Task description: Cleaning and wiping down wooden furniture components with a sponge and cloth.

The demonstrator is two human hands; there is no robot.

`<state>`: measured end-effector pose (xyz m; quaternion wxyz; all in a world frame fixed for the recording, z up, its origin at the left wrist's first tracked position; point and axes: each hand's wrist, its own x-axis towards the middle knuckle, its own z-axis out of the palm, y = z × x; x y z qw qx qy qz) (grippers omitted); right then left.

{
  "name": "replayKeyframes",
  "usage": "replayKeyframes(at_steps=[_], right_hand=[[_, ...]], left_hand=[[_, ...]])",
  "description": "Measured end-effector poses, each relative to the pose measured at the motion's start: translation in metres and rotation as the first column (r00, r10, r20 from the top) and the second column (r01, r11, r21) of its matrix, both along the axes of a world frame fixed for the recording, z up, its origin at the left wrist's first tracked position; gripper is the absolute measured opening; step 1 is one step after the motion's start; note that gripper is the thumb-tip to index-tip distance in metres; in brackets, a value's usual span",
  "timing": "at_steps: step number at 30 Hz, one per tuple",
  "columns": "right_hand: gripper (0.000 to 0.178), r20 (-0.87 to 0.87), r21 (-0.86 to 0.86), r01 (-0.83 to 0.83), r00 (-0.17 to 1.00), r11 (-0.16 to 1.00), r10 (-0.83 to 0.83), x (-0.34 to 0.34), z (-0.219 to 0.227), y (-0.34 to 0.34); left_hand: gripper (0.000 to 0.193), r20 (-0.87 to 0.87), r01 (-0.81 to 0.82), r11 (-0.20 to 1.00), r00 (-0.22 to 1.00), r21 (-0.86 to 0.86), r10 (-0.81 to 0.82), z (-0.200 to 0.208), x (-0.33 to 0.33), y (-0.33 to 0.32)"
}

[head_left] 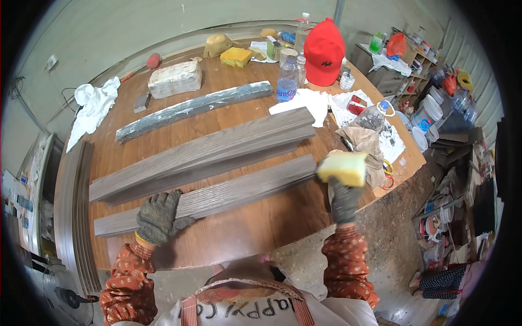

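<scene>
A grey wood-grain strip [244, 187] lies across the near part of the wooden table [283, 220]. On its left end rests my left hand [161, 218] in a dark grey knit glove, fingers stretched out flat and thumb apart. My right hand [343, 202], gloved alike, is closed round a pale yellow sponge [342, 167] just past the strip's right end. Whether the sponge touches the strip I cannot tell. Behind it lie more grey strips [206, 146], stacked or overlapping. Beyond those is a paint-smeared dark bar [196, 110].
A stack of long strips [73, 217] runs along the table's left side. At the back are a whitish block [175, 79], yellow sponges [236, 57], a bottle [287, 81] and a red cap [324, 54]. Crumpled cloth [361, 144] and scissors [388, 175] lie by the right edge.
</scene>
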<state>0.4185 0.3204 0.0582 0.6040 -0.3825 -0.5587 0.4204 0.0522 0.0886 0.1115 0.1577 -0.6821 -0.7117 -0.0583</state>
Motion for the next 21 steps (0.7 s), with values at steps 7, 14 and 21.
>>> replayKeyframes(at_steps=[7,14,21], right_hand=[[0.073,0.219,0.147,0.18,0.953,0.973,-0.209,-0.017,-0.007,-0.003],[0.085,0.159,0.03,0.087,0.983,0.996,-0.09,-0.017,-0.008,-0.003],[0.064,-0.054,0.132,-0.32,0.943,0.938,0.329,-0.152,0.025,-0.048]], left_hand=[[0.067,0.077,-0.029,0.999,0.997,-0.02,0.031,0.008,-0.003,0.001],[0.066,0.169,0.044,0.993,0.984,0.106,-0.062,-0.015,-0.017,-0.007],[0.045,0.208,-0.178,0.959,0.969,0.221,0.132,-0.026,0.001,-0.011]])
